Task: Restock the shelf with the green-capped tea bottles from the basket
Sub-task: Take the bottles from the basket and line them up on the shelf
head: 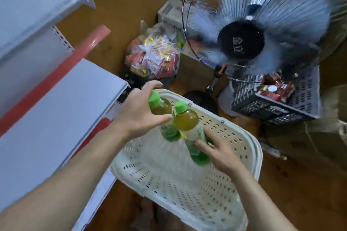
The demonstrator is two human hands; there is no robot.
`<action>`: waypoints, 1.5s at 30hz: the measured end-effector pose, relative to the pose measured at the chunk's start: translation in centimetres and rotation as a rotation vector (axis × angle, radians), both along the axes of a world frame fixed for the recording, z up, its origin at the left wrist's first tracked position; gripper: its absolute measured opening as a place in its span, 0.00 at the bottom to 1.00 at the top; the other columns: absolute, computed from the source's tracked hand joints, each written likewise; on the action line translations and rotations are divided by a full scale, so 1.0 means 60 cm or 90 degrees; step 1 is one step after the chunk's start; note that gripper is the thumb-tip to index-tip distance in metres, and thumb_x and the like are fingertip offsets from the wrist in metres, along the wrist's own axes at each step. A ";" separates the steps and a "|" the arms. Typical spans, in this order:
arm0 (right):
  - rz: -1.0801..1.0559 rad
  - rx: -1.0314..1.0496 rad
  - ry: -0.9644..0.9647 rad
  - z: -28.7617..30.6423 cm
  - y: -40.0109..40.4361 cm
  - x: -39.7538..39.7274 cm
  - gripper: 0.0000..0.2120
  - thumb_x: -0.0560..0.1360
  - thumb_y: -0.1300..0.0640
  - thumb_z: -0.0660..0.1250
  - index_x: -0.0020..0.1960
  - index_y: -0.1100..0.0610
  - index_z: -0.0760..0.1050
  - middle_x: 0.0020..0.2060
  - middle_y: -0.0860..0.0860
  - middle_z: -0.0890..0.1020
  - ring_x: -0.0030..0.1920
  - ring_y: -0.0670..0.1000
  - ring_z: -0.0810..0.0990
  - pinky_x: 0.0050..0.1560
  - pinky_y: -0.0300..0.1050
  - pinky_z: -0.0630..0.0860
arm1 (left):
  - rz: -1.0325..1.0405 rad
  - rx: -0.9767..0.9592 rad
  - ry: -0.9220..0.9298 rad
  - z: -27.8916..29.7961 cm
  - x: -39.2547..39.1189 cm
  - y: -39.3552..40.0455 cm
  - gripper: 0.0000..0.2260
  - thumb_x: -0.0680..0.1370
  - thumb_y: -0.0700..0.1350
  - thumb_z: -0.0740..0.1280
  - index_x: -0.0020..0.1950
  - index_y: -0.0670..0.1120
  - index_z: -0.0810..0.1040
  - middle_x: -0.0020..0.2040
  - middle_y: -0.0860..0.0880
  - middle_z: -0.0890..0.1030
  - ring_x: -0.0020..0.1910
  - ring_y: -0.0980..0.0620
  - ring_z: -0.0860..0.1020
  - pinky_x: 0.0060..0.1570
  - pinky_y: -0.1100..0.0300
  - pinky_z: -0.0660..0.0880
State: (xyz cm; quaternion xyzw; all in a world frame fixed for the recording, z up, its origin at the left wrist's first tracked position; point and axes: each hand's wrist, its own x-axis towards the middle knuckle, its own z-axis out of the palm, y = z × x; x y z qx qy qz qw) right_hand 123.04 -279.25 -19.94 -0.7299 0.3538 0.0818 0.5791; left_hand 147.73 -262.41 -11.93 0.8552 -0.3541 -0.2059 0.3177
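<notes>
Two green-capped tea bottles hang over the white perforated basket (249, 148) on the floor. My left hand (139, 112) grips the left bottle (161, 108) around its upper body, cap tilted up and left. My right hand (219, 152) holds the right bottle (187, 120) low on its green label, fingers curled round it. The two bottles touch side by side. I see no other bottle inside the basket. The white shelf (56, 114) with a red front strip lies to the left, its board bare.
A standing fan (242, 42) is close behind the basket on the right. A clear bag of snack packets (154, 58) sits on the floor at the back. A dark crate (272, 105) with goods stands at the right. An upper shelf (28, 5) juts out top left.
</notes>
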 end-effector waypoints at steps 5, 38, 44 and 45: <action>0.008 0.007 -0.135 0.099 0.030 0.043 0.23 0.82 0.44 0.71 0.73 0.24 0.74 0.68 0.35 0.82 0.69 0.42 0.81 0.73 0.58 0.78 | 0.104 -0.146 0.031 0.108 0.008 0.040 0.35 0.66 0.67 0.80 0.68 0.63 0.71 0.56 0.56 0.82 0.56 0.58 0.80 0.57 0.63 0.76; 0.328 0.017 -0.579 0.473 0.530 0.456 0.33 0.80 0.64 0.77 0.74 0.36 0.71 0.62 0.39 0.85 0.62 0.45 0.84 0.57 0.36 0.82 | 0.379 -0.032 -0.363 0.652 0.160 0.590 0.21 0.77 0.63 0.75 0.52 0.45 0.82 0.46 0.48 0.83 0.46 0.47 0.81 0.48 0.50 0.77; 0.344 0.002 -0.570 0.468 0.566 0.493 0.33 0.78 0.63 0.79 0.74 0.38 0.73 0.61 0.37 0.85 0.61 0.44 0.85 0.57 0.38 0.82 | 0.425 -0.011 -0.354 0.630 0.201 0.622 0.20 0.76 0.63 0.76 0.51 0.46 0.80 0.44 0.51 0.81 0.43 0.51 0.78 0.42 0.54 0.73; 0.347 0.009 -0.571 0.467 0.569 0.503 0.33 0.78 0.63 0.79 0.75 0.39 0.73 0.62 0.38 0.86 0.62 0.45 0.85 0.58 0.38 0.82 | 0.432 -0.005 -0.353 0.628 0.209 0.625 0.20 0.76 0.63 0.76 0.51 0.47 0.80 0.44 0.51 0.80 0.43 0.52 0.78 0.40 0.55 0.72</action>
